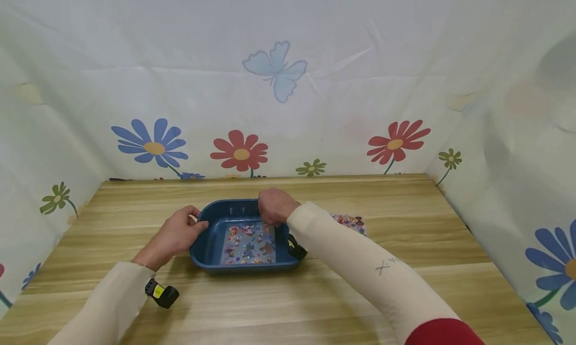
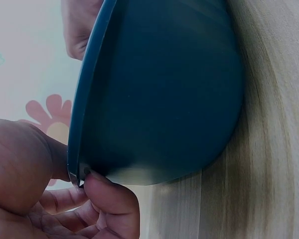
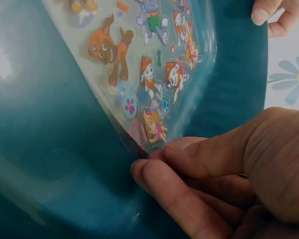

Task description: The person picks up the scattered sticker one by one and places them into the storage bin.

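Observation:
A blue plastic basin [image 1: 245,268] stands on the wooden table, and a clear sticker sheet [image 1: 249,245] with cartoon dogs lies inside it. My left hand [image 1: 180,230] grips the basin's left rim, thumb over the edge and fingers on the outer side; the left wrist view shows the rim of the basin [image 2: 164,89] pinched between thumb and fingers. My right hand [image 1: 275,206] reaches into the basin near its far right. In the right wrist view its thumb and finger pinch one corner of the sticker sheet [image 3: 149,74], which tilts up there.
A second sticker sheet [image 1: 353,222] lies on the table [image 1: 252,310] right of the basin, partly hidden by my right sleeve. A flower-printed curtain [image 1: 333,110] stands behind the table and along both sides.

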`<state>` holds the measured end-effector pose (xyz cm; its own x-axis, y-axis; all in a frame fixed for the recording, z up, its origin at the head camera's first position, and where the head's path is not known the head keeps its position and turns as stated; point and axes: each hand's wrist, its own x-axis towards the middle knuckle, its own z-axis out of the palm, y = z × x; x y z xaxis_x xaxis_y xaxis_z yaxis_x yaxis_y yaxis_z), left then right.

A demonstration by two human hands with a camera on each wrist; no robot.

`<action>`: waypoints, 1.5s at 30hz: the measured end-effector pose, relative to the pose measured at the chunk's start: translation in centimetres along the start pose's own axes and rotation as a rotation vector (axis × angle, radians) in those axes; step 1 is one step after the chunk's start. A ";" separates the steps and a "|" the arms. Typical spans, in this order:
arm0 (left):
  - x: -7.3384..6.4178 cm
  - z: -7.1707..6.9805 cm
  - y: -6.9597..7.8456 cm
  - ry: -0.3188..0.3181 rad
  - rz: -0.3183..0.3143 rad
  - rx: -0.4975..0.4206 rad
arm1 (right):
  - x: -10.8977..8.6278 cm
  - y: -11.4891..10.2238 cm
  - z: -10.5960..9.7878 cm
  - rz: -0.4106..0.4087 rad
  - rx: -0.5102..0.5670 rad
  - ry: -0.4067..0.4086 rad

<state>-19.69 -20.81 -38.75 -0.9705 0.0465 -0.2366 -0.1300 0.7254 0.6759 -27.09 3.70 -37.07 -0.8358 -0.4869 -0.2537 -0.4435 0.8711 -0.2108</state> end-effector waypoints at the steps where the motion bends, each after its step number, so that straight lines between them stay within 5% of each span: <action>1: 0.0 0.0 0.0 0.000 -0.002 -0.001 | 0.0 0.0 0.0 -0.001 -0.001 0.000; 28: 0.0 0.0 0.3 -0.003 -0.011 0.007 | 0.1 -0.4 0.1 0.030 -0.137 0.025; 45: -0.1 0.1 0.2 -0.006 -0.029 -0.019 | -0.4 -0.2 -1.0 -0.002 0.029 -0.102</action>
<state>-19.57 -20.62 -38.62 -0.9652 0.0298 -0.2600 -0.1616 0.7136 0.6816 -26.99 3.74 -36.03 -0.7970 -0.4935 -0.3482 -0.4341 0.8689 -0.2379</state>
